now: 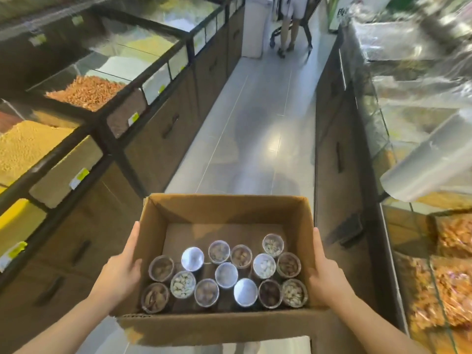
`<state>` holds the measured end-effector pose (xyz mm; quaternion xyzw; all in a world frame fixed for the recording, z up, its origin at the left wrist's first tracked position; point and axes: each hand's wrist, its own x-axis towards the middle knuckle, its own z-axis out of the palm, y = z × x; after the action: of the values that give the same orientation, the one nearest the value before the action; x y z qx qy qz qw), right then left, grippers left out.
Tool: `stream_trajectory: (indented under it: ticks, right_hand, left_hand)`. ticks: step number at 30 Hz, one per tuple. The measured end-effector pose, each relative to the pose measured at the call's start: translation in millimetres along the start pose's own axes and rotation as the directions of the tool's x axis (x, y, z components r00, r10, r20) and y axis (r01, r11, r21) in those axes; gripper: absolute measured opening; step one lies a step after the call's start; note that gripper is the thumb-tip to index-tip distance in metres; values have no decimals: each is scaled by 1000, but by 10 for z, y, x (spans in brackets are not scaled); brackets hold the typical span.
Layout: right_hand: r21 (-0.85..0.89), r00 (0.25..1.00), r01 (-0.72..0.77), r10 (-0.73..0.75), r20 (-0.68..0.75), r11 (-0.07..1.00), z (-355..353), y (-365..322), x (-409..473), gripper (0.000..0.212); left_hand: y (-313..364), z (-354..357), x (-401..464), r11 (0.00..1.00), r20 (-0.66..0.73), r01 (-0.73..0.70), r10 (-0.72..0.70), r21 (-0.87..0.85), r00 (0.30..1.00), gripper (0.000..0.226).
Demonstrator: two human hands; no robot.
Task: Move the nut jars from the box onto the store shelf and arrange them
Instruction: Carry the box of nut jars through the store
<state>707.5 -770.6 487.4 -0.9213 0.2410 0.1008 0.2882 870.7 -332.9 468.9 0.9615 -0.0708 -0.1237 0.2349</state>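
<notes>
so the cardboard box [229, 210] is what's carrying everything, roughly fourteen clear-lidded nut jars [226, 275] standing upright on its bottom, bunched toward the near side

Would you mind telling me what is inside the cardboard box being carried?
The cardboard box holds fourteen upright nut jars, clustered toward the near side; bare floor shows at the far end. Glare on some lids hides their contents, and anything beneath the jars is covered.
</notes>
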Motion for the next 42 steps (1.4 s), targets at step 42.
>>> stream_trajectory:
  ticks: [42]
  right_hand:
    - [-324,876,435,-312,367,840,-2259,-2181,11096,98]
  left_hand:
    - [2786,566,8225,738,-161,569,-651,-363,742,97]
